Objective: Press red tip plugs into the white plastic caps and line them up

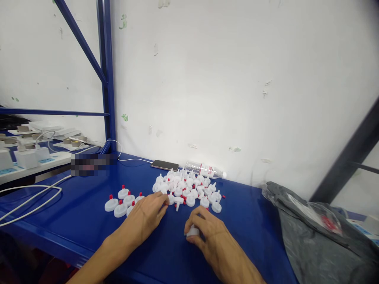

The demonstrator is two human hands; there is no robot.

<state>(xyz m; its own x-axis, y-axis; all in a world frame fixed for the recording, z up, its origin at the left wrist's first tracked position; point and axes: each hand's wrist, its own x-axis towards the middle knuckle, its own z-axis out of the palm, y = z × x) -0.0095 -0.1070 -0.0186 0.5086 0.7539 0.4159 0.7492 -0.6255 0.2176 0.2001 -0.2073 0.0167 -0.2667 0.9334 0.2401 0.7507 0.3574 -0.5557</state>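
Note:
My right hand [207, 228] is closed around a white plastic nozzle cap [193, 231], held low over the blue table. At the near left edge of the pile, my left hand [152, 207] has its fingers drawn together; what lies in them, if anything, is hidden. The pile holds several white nozzle caps [204, 202] with bare spouts, lying at all angles, with small red tips [224, 196] scattered among them. Left of my left hand, several white caps with red tips on their spouts [111, 204] stand upright in a group, partly covered by my forearm.
Behind the pile lie a phone [164, 165] on a cable and a clear plastic bottle [204, 170] on its side. Grey plastic bags [322, 236] cover the table's right side. White cables [56, 187] and a power strip [44, 161] are at the left, near a blue post [108, 79].

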